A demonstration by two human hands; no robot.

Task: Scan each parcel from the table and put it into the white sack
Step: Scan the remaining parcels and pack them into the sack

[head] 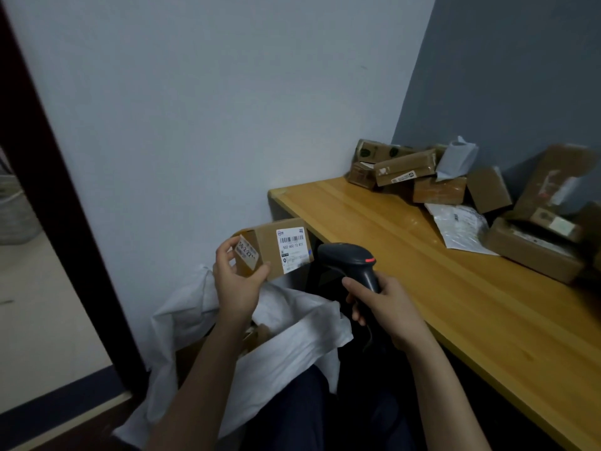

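Left hand (pixel 239 281) gripping parcel (pixel 270 247), crosswise (label (pixel 291 245) visible)

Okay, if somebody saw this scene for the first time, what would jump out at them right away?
Centre frame, the left hand holds a small cardboard parcel, barcode label showing, above the open white sack. Beside it, the right hand grips a black scanner with a red light glowing. A jumbled heap of parcels sits at the far end of the wooden table.
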